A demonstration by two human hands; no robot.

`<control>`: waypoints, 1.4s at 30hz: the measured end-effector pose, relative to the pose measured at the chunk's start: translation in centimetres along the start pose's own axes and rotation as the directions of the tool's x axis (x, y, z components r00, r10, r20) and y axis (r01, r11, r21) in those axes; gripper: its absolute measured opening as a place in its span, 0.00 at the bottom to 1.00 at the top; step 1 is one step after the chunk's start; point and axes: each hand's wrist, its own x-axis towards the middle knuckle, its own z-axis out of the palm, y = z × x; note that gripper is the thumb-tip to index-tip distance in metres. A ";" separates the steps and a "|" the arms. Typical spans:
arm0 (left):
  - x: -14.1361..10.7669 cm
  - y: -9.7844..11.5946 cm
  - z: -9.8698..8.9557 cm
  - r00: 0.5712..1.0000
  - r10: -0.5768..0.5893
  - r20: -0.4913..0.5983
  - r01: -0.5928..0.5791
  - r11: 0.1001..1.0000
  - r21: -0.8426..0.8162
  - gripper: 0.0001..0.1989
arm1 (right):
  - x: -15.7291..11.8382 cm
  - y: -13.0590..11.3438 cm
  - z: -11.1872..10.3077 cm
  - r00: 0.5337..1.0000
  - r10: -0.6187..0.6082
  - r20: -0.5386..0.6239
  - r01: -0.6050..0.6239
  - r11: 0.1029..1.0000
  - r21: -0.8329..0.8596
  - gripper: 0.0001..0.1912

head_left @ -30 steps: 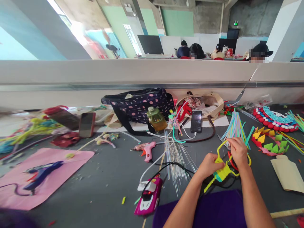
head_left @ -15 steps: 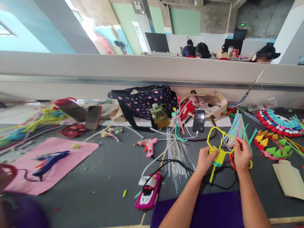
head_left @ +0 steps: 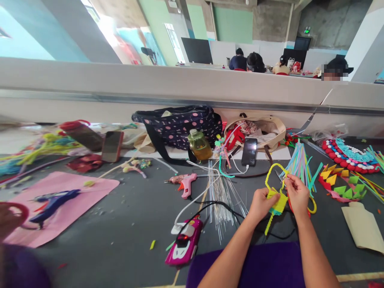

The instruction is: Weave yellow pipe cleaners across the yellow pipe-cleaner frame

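A yellow pipe-cleaner piece (head_left: 279,203) with a teal lower edge is held above the dark table. Its square body carries a loop on top and a short stem hanging below. My left hand (head_left: 260,203) pinches the body between thumb and fingers. My right hand (head_left: 297,196) has its fingertips closed on the loop's right end, close to the body. Behind my right hand, red and yellow scissor-like handles (head_left: 312,206) show in part. A bundle of pastel pipe cleaners (head_left: 299,166) lies just beyond the hands.
Thin clear sticks (head_left: 220,200) fan out left of my hands, near a pink glue gun (head_left: 186,185) and a magenta power strip (head_left: 187,244). A blue glue gun (head_left: 55,204) rests on pink paper (head_left: 102,186). Behind stand a bottle (head_left: 199,146) and a patterned bag (head_left: 180,126).
My right hand has moved left and inward with the yellow strand, bringing it closer to my left hand. The loop is narrower. The view has shifted slightly.
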 end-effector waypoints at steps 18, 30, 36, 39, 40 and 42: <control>0.1 1.8 -0.6 0.970 -0.136 -0.203 0.018 0.869 -0.495 0.18 | 0.6 -0.9 -0.5 0.951 0.115 -0.285 -0.027 0.955 0.296 0.15; 0.1 1.8 -0.5 0.987 -0.056 -0.148 -0.032 0.845 -0.533 0.20 | -0.9 -1.3 2.1 0.897 0.279 0.344 -0.422 0.774 0.472 0.15; 0.1 1.8 -0.5 0.986 -0.066 -0.156 -0.033 0.830 -0.556 0.19 | -0.6 -1.0 1.8 0.887 0.314 0.338 -0.450 0.749 0.487 0.15; 0.1 2.0 -0.6 0.981 -0.050 -0.185 -0.057 0.846 -0.531 0.17 | -0.6 -1.0 1.9 0.876 0.318 0.363 -0.467 0.750 0.469 0.17; 0.1 2.0 -0.7 0.981 -0.043 -0.189 -0.063 0.852 -0.519 0.17 | -0.6 -1.0 1.9 0.874 0.318 0.368 -0.470 0.749 0.467 0.17; 0.1 2.0 -0.8 0.981 -0.025 -0.190 -0.075 0.863 -0.500 0.17 | -0.5 -0.9 1.9 0.867 0.322 0.381 -0.479 0.748 0.459 0.17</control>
